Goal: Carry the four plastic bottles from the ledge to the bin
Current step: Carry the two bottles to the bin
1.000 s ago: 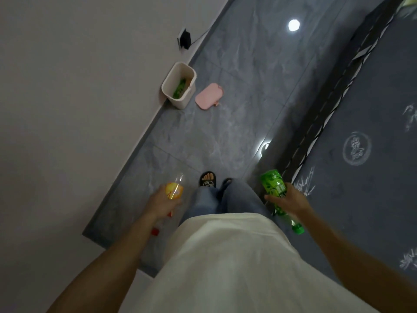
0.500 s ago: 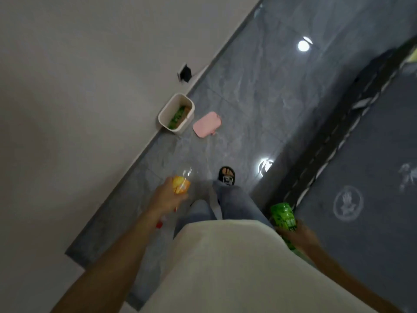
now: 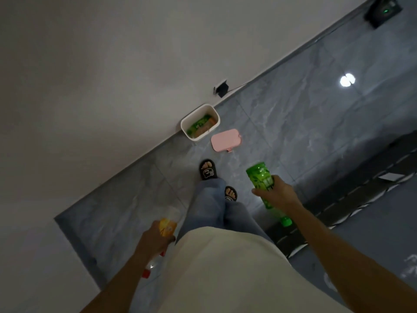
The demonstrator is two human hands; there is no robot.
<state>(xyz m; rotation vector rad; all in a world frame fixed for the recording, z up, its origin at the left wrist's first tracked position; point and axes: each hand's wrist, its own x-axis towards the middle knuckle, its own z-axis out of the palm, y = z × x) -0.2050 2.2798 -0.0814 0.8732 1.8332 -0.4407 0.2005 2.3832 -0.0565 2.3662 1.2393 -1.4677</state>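
Each hand (image 3: 278, 194) seemingly around bottle (image 3: 261, 179)

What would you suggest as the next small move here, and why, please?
Probably another step toward the white bin by the wall: each hand holds a bottle, the green bottle in the right hand, the clear bottle in the left hand, and the bin lies ahead.

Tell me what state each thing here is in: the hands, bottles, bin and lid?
left hand: closed around the orange-label bottle, red cap pointing down
right hand: closed around the green bottle, cap end pointing down
bin: open, standing against the wall, bottles already inside
pink lid: off, flat on the floor beside the bin
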